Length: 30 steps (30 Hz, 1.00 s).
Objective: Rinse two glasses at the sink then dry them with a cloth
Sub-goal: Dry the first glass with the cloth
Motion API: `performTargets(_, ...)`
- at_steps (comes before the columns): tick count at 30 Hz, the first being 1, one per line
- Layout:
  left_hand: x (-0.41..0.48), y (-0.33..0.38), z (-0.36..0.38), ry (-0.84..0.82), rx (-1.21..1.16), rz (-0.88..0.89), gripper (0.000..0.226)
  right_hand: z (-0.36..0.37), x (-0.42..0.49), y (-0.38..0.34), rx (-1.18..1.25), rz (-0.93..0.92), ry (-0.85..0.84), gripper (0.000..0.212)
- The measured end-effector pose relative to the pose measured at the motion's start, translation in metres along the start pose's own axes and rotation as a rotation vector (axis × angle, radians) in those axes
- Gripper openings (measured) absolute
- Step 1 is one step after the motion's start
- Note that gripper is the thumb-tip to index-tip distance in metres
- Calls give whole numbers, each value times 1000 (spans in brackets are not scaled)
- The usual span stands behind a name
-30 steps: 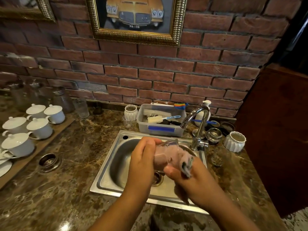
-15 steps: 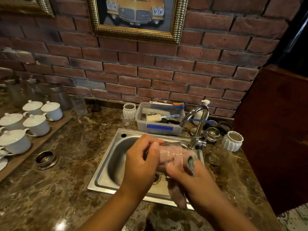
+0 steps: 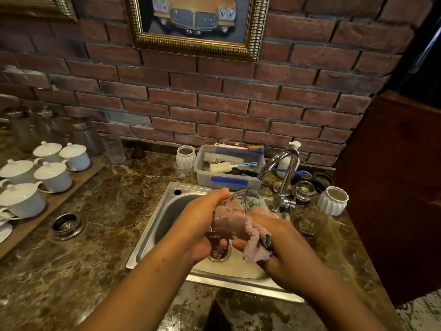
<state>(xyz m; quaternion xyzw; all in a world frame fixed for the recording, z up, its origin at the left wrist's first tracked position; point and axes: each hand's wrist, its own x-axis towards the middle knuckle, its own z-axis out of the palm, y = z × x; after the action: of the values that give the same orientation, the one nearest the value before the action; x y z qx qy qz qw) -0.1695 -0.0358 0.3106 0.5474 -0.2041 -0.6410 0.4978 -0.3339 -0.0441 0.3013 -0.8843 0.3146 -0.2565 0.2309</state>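
Stainless steel sink (image 3: 152,237) is set into a brown marbled counter (image 3: 102,225) below a red brick wall (image 3: 238,101). Both hands work above the basin. Left hand (image 3: 200,225) is wrapped around a clear glass (image 3: 235,211), holding it on its side with the rim toward the tap (image 3: 281,177). Right hand (image 3: 281,247) is closed on a pink cloth (image 3: 241,225); part of the cloth is pushed inside the glass, and a fold hangs below the fingers. A second clear glass (image 3: 309,222) stands on the counter just right of the sink, near a white ribbed cup (image 3: 334,200). Behind the sink sits a plastic tub (image 3: 229,180) holding brushes. White lidded cups (image 3: 51,175) rest on a wooden board (image 3: 78,180) at far left. No water is seen running from the tap.
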Motion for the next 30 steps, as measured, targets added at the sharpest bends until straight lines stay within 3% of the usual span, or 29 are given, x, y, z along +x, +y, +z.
performTargets(2, 3, -6, 3, 46, 0, 165, 24, 3, 4, -3, 134, 12, 50, 29)
performTargets(4, 6, -17, 5, 97, 82, 484, 24, 5, 5, -7, 367, 84, 64, 22)
performTargets(7, 15, -32, -6, 143, 439, 1086, 29, 11, 2, -12, 824, 344, 166, 15)
performTargets(9, 24, -38, -14, 123, 697, 1370, 33, 14, 0, -8, 1092, 464, 211, 16)
performTargets(10, 27, -40, -16, 111, 730, 1399, 34, 14, -2, -8, 1099, 462, 215, 15)
performTargets(12, 23, -41, -13, 113, 606, 1243, 33, 11, -1, -9, 929, 395, 172, 16)
performTargets(16, 9, -28, 3, 89, 200, 524, 27, 5, -1, -8, 526, 231, 44, 20)
performTargets(18, 14, -18, -2, 50, 73, 140, 24, 2, -5, 0, 183, 120, 18, 24)
performTargets(20, 14, -14, -6, -45, 7, -98, 31, -2, -8, 4, -132, -8, -58, 27)
performTargets(21, 15, -16, -7, -63, -16, -125, 34, -2, -9, 3, -198, -36, -84, 28)
performTargets(24, 17, -25, -2, 5, -85, 26, 27, 4, -8, -2, -95, -17, -15, 23)
performTargets(27, 14, -32, 2, 79, 12, 478, 27, 12, -5, -9, 225, 149, 36, 23)
performTargets(30, 14, -40, -6, 131, 298, 988, 30, 11, -5, -18, 657, 384, 81, 20)
